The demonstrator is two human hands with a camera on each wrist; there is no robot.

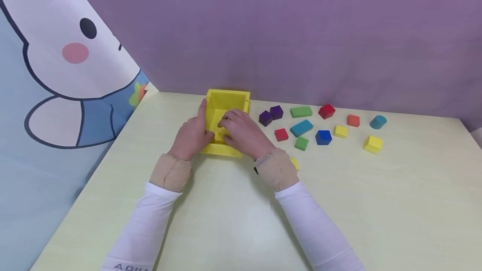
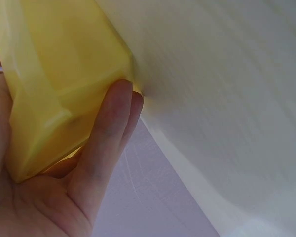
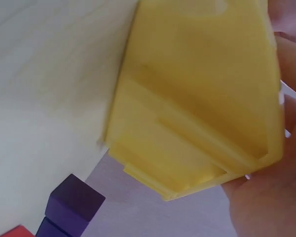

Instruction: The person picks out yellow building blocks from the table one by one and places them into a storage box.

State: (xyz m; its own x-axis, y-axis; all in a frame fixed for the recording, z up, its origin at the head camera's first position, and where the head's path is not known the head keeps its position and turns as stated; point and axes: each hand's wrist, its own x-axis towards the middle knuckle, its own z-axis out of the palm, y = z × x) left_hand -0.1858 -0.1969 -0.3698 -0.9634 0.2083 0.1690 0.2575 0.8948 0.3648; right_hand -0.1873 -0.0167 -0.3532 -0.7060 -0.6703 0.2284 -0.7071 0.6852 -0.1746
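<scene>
Reading maybe "AQUA" on a sleeve (image 1: 140, 227) from afar, I count thirteen blocks (image 1: 301, 128); left hand (image 1: 190, 135) grips one box (image 1: 227, 102); bent right hand (image 1: 245, 132), hold unclear.

The bin (image 1: 228, 98) is smooth plastic with a soft gloss. Right of it, the blocks (image 1: 301, 112) look like matt painted wood, smooth-faced. The table (image 1: 226, 212) beneath it has a smooth, faintly shiny wood-grain top. Behind the bin, the backdrop (image 1: 293, 32) looks like matt, slightly creased cloth. In front of it, the wraps (image 1: 171, 172) are wrinkled fabric, the sleeves (image 1: 144, 225) smooth cloth.
</scene>
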